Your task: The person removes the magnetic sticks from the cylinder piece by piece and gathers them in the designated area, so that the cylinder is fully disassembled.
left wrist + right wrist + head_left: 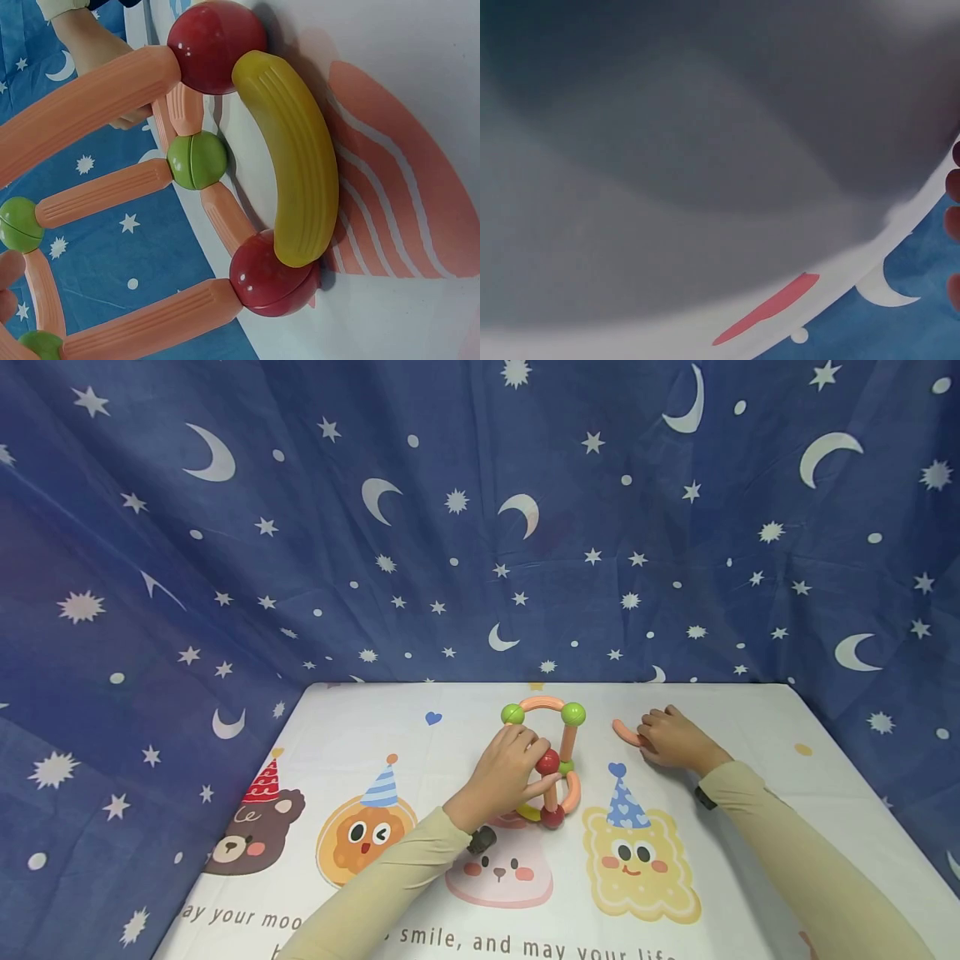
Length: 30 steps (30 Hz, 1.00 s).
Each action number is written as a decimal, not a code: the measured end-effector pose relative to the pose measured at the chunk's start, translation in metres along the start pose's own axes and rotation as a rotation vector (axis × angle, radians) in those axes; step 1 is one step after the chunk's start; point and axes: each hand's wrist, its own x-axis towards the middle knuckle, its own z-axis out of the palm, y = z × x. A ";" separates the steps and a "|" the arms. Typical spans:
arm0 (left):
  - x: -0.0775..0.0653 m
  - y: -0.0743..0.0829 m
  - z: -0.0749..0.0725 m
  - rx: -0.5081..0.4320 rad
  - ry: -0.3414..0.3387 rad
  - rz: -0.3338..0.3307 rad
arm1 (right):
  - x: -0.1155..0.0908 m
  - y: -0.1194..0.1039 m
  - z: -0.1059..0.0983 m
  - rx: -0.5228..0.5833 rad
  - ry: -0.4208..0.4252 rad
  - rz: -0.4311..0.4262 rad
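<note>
A frame of magnetic sticks and balls (pixel 569 743) stands on the table, with peach sticks, green balls and red balls. In the left wrist view a curved yellow stick (pixel 300 165) joins two red balls (pixel 274 274) low down by the cloth. My left hand (pixel 506 777) holds the frame from its left side, thumb near a peach upright. Off to the right, my right hand (pixel 671 742) grips a curved peach stick (pixel 626 732), whose far end sticks out leftward. Only fingertips (pixel 952 223) of the right hand show in its wrist view; the stick is hidden there.
The table wears a white cloth (pixel 360 735) printed with cartoon figures and lettering. A blue curtain (pixel 450 568) with moons and stars hangs behind the table's back edge and along its left side.
</note>
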 end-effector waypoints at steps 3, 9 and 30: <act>0.000 0.000 0.000 0.004 -0.006 0.000 | -0.001 -0.004 -0.003 0.022 -0.031 0.020; 0.000 0.000 0.000 0.005 0.004 -0.004 | 0.000 -0.011 -0.009 0.031 -0.045 0.021; -0.002 -0.006 -0.006 -0.030 -0.091 0.011 | -0.007 -0.035 -0.050 -0.010 0.257 -0.009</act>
